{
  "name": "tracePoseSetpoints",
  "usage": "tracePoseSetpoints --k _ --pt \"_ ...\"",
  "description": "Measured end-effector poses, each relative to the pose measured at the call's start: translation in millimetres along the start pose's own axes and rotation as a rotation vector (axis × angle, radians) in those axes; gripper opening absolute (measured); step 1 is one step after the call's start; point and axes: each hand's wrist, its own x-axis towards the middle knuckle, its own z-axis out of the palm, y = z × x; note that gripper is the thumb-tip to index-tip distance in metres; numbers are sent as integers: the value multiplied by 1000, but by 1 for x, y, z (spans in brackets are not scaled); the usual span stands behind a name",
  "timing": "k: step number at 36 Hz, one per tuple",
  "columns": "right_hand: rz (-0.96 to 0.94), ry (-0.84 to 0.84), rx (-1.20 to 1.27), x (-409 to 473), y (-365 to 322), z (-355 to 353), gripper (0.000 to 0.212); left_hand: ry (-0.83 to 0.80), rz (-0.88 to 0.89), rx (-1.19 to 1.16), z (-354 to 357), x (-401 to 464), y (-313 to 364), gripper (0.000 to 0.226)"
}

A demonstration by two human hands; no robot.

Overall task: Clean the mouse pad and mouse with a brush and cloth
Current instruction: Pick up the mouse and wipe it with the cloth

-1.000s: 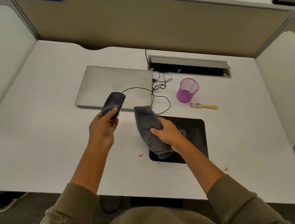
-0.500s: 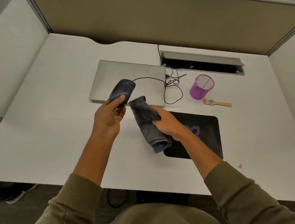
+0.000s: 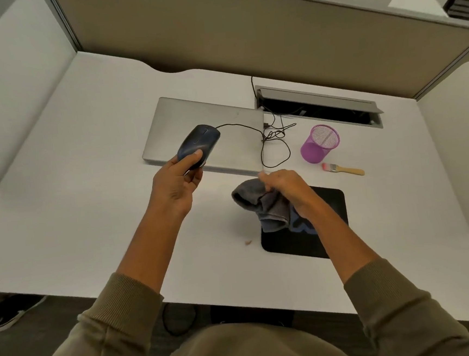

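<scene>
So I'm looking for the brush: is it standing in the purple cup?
No, the brush lies flat on the desk beside the purple cup, not in it.

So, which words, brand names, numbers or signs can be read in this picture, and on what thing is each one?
None can be read.
Mouse pad: a blue mark, partly hidden by the cloth and the right hand; not readable.
Laptop: no logo legible on the lid.
Sweatshirt: a white mark at the bottom edge, cut off.
</scene>
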Motion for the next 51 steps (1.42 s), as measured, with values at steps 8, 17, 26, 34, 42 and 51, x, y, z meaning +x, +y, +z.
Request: tracePoseSetpoints --k 8,17,26,34,42,51 --pt "-313 156 -535 0 -22 23 82 -6 -9 -18 3 -1 -3 48" --pt "-633 -151 -1040 -1 8 77 36 -14 -21 -16 9 -6 -8 44" --pt "-495 -341 -1004 -19 30 74 43 -12 -39 9 14 -11 -12 48" --pt "-419 -413 -1044 -35 30 76 47 -20 -40 50 18 -14 -16 50" --pt "-404 -381 -1077 -62 45 79 49 -22 -36 52 14 -12 -16 50" --pt "-444 -303 -1075 -95 83 79 55 -23 -26 82 12 -10 -21 57"
